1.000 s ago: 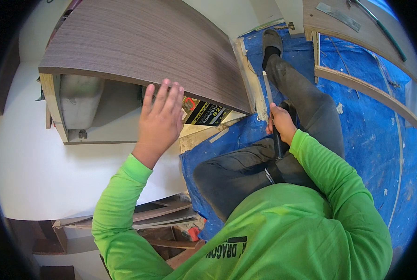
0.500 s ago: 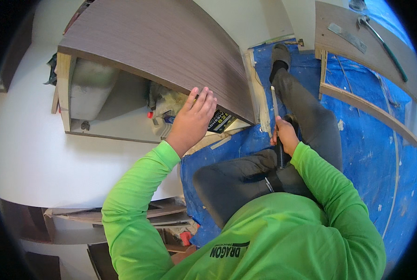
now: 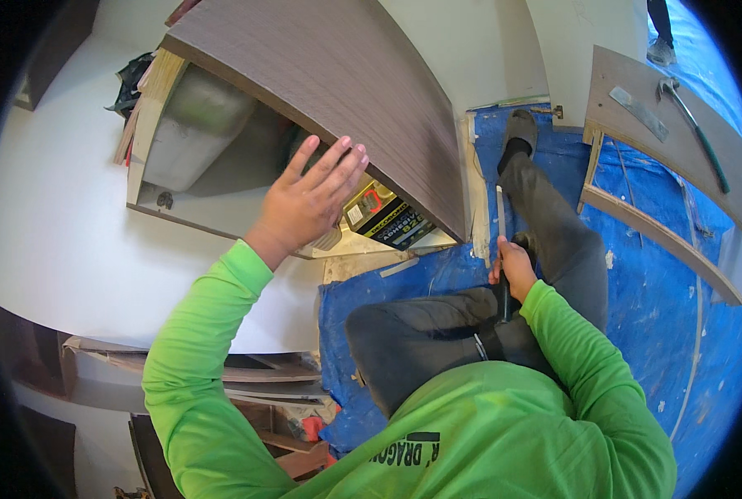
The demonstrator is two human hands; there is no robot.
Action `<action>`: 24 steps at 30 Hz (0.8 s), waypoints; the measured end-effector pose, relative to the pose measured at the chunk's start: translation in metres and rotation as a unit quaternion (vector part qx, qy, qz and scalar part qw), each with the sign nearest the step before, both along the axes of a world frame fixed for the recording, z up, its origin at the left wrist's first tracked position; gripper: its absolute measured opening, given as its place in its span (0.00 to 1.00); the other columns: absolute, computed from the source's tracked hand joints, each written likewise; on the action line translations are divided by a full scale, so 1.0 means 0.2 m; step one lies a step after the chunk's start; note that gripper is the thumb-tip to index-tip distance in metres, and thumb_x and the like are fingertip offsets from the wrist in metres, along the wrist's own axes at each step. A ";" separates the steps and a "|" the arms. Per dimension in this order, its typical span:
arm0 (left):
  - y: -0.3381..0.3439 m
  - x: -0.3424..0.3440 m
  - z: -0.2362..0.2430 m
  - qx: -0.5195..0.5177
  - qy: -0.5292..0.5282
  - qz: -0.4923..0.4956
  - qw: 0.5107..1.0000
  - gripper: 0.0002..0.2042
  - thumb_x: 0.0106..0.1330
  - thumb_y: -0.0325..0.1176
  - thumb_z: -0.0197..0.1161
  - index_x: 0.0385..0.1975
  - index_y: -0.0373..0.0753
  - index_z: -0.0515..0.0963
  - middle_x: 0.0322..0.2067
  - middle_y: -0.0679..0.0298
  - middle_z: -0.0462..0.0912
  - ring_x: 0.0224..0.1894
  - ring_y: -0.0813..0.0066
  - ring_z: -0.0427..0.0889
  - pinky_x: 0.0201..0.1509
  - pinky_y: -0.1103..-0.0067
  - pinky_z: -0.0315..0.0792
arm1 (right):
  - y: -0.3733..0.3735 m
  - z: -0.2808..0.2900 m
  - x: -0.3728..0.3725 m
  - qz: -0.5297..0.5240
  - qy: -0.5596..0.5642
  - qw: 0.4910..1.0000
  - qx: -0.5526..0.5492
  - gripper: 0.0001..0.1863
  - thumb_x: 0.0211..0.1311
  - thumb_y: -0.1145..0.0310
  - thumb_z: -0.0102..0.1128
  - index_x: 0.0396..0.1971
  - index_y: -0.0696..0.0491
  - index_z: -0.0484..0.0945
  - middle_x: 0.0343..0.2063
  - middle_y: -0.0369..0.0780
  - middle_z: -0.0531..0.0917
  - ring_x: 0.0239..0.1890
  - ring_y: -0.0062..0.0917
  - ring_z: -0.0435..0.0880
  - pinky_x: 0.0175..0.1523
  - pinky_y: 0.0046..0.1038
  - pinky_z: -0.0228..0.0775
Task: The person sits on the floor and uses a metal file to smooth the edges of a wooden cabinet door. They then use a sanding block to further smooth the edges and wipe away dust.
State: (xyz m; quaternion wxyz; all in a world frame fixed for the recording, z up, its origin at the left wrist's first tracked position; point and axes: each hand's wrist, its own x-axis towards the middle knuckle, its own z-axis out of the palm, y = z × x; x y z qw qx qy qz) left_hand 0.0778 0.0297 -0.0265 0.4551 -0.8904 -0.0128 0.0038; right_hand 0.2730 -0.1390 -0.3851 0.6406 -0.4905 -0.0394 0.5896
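Left hand (image 3: 308, 204) spread wide by the wood-grain panel (image 3: 337, 91); right hand (image 3: 514, 264) grips a file (image 3: 500, 220).

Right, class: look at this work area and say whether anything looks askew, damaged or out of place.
The blue floor sheet is scuffed and flecked with white. Brown laminate offcuts lie in a ragged, splintered heap at lower left. A hammer lies loose on the curved brown board. The left hand is spread open; the right hand's grip holds a slim dark-handled tool.

A blue tarp (image 3: 678, 274) covers the floor (speckled with debris), beside a white wall (image 3: 55, 233) in daylight.
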 end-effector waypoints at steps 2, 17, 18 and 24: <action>0.01 0.00 0.06 0.022 -0.009 -0.004 1.000 0.27 0.62 0.38 0.60 0.65 0.50 0.73 0.68 0.72 0.68 0.74 0.74 0.60 0.81 0.61 0.45 | 0.00 0.00 0.00 -0.003 0.008 1.000 -0.005 0.21 0.76 0.52 0.48 0.27 0.52 0.69 0.10 0.39 0.70 0.11 0.31 0.72 0.19 0.34 0.68; 0.03 -0.08 -0.08 -0.086 -0.005 -0.043 0.995 0.28 0.59 0.34 0.61 0.64 0.48 0.73 0.72 0.63 0.64 0.75 0.66 0.59 0.80 0.58 0.45 | -0.02 0.13 0.00 -0.068 -0.076 0.991 0.081 0.14 0.74 0.61 0.47 0.28 0.52 0.68 0.14 0.39 0.72 0.15 0.28 0.74 0.24 0.31 0.70; 0.00 -0.11 -0.15 -0.105 0.006 -0.064 0.992 0.26 0.59 0.34 0.61 0.61 0.46 0.75 0.71 0.61 0.66 0.75 0.65 0.60 0.80 0.57 0.46 | -0.03 0.26 -0.01 -0.059 -0.100 0.984 0.133 0.15 0.76 0.60 0.47 0.29 0.52 0.68 0.15 0.39 0.72 0.16 0.28 0.74 0.25 0.31 0.71; -0.18 -0.22 -0.67 -0.407 -0.133 -0.025 0.903 0.10 0.60 0.38 0.65 0.34 0.39 0.79 0.45 0.56 0.81 0.59 0.58 0.77 0.71 0.55 0.62 | -0.02 0.87 0.17 0.023 -0.277 0.922 0.270 0.15 0.80 0.57 0.45 0.37 0.54 0.71 0.21 0.36 0.75 0.22 0.20 0.75 0.30 0.24 0.70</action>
